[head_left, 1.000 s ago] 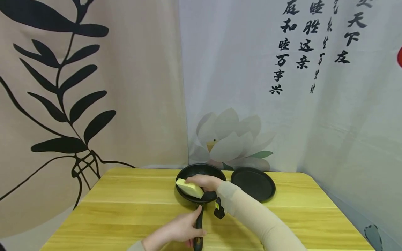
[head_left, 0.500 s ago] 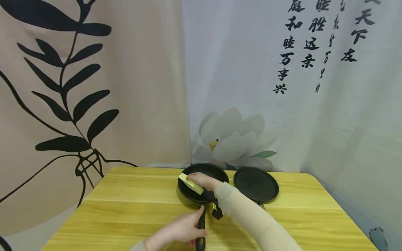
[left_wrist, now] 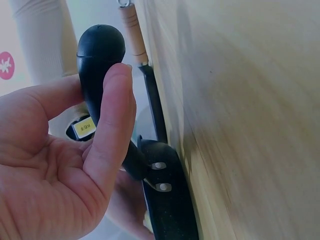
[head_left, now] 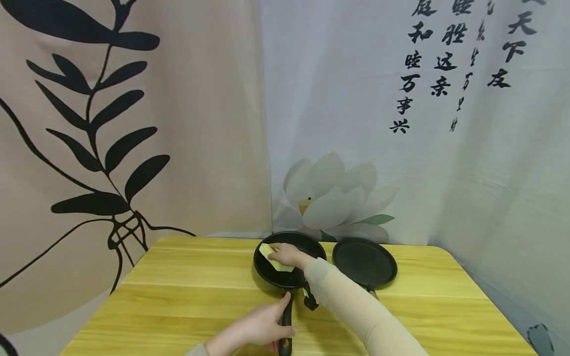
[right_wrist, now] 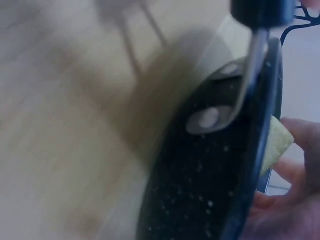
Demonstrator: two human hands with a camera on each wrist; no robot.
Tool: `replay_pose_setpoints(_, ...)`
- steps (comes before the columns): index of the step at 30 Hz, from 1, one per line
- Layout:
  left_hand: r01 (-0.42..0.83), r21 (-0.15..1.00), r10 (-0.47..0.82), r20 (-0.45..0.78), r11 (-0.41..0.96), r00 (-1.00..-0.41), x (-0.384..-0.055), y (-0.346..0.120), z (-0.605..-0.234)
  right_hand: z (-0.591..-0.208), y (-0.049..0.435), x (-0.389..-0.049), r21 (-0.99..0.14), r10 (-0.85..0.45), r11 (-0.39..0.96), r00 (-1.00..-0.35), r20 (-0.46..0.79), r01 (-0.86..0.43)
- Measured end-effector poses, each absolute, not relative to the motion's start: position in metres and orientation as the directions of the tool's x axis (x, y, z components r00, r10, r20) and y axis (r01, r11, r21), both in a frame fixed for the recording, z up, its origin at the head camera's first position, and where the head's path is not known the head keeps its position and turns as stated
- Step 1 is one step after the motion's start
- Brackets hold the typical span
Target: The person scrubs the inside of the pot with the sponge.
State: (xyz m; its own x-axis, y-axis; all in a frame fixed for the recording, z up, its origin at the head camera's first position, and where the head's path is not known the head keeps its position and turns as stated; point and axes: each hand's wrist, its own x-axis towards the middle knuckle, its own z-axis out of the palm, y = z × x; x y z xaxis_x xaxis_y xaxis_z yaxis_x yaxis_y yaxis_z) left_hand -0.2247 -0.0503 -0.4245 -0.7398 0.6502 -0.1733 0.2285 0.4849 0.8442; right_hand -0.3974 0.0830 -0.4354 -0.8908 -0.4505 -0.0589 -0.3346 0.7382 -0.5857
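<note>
In the head view a black frying pan (head_left: pixel 269 277) is at the table's far edge, its handle (head_left: pixel 287 316) pointing toward me. My left hand (head_left: pixel 265 324) grips that handle, and the left wrist view shows thumb and fingers around the dark grip (left_wrist: pixel 100 50). Inside the pan, my right hand (head_left: pixel 288 254) holds a pale yellow sponge (head_left: pixel 278 265) on the left part of the cooking surface. From the right wrist view the sponge (right_wrist: pixel 276 145) pokes above the rim between fingers and thumb. The pan's wall hides its underside there.
Close to the frying pan's right lies a flat black pan (head_left: pixel 365 262); its wooden handle (left_wrist: pixel 132 35) shows in the left wrist view. A printed curtain (head_left: pixel 213 148) hangs behind the wooden table (head_left: pixel 187 282). A small black device (head_left: pixel 310 299) sits at my right wrist.
My right hand has shifted the sponge slightly inward from the pan's left rim, and the sponge's tilt has changed. The left hand keeps its hold on the handle. The head view has shifted slightly.
</note>
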Motion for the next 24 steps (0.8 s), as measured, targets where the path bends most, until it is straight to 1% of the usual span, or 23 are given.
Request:
replay_pose_setpoints(3, 0.265, 0.824, 0.676, -0.18, 0.5, -0.715, -0.238, -0.052, -0.442, -0.427, 0.084, -0.396, -0.559, -0.43, 0.772, -0.897, -0.107, -0.303)
replay_pose_setpoints(6, 0.298, 0.8, 0.688, -0.186, 0.52, -0.701, -0.252, -0.054, -0.465, -0.421, 0.085, -0.395, -0.497, -0.436, 0.807, -0.89, -0.134, -0.32)
replay_pose_setpoints(8, 0.298, 0.8, 0.688, -0.187, 0.52, -0.701, -0.257, -0.054, -0.472, -0.417, 0.086, -0.396, -0.455, -0.44, 0.825, -0.886, -0.146, -0.335)
replay_pose_setpoints(11, 0.307, 0.796, 0.692, -0.184, 0.522, -0.698, -0.256, -0.053, -0.471, -0.415, 0.085, -0.397, -0.412, -0.438, 0.844, -0.884, -0.162, -0.343)
replay_pose_setpoints(15, 0.268, 0.825, 0.682, -0.182, 0.498, -0.708, -0.244, -0.051, -0.45, -0.417, 0.084, -0.399, -0.371, -0.422, 0.865, -0.889, -0.175, -0.338)
replay_pose_setpoints(17, 0.272, 0.822, 0.684, -0.183, 0.501, -0.706, -0.244, -0.051, -0.451, -0.418, 0.083, -0.4, -0.343, -0.422, 0.873, -0.889, -0.178, -0.346)
replay_pose_setpoints(18, 0.261, 0.823, 0.679, -0.192, 0.504, -0.708, -0.247, -0.052, -0.456, -0.419, 0.083, -0.4, -0.329, -0.421, 0.877, -0.889, -0.18, -0.349)
replay_pose_setpoints(22, 0.278, 0.824, 0.693, -0.179, 0.494, -0.699, -0.269, -0.056, -0.497, -0.417, 0.082, -0.4, -0.294, -0.429, 0.884, -0.881, -0.201, -0.364)
replay_pose_setpoints(24, 0.272, 0.828, 0.692, -0.181, 0.491, -0.699, -0.271, -0.057, -0.5, -0.414, 0.082, -0.399, -0.284, -0.431, 0.886, -0.875, -0.22, -0.365)
